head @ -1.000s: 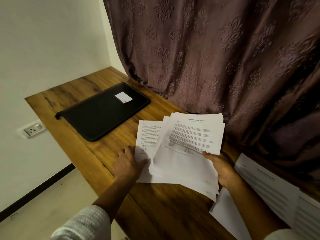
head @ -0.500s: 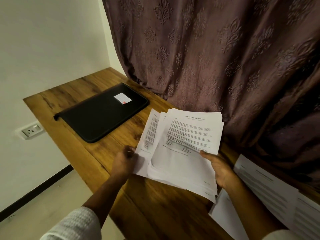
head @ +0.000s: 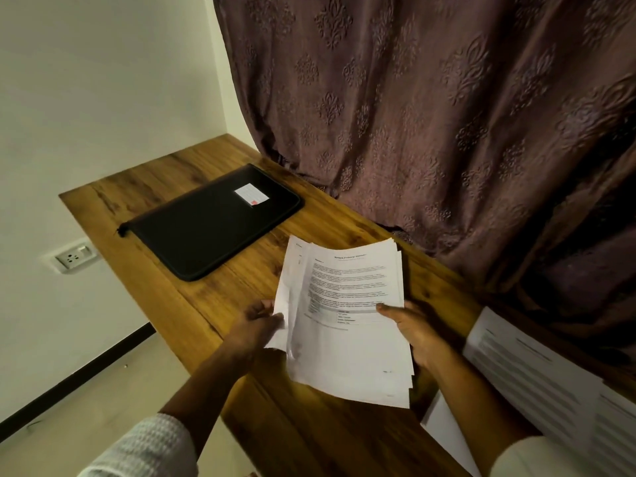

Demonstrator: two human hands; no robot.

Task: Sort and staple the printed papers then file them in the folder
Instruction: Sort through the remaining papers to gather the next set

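Note:
A stack of printed papers [head: 347, 325] is held tilted above the wooden table [head: 213, 304]. My right hand [head: 418, 333] grips the stack's right edge, thumb on the top sheet. My left hand [head: 256, 327] pinches a few sheets at the left edge, which stand lifted and bent against the stack. A closed black zip folder [head: 210, 222] with a small white label lies flat on the table, farther back and to the left. No stapler is in view.
More printed sheets [head: 550, 390] lie spread on the table at the right, partly under my right forearm. A brown patterned curtain [head: 430, 115] hangs along the table's far edge. The table's left edge drops to the floor beside a wall socket [head: 73, 258].
My left hand lifted the sheets that lay flat on the table and brought them up against the left side of the stack. The fanned papers have closed together; my right hand stayed put.

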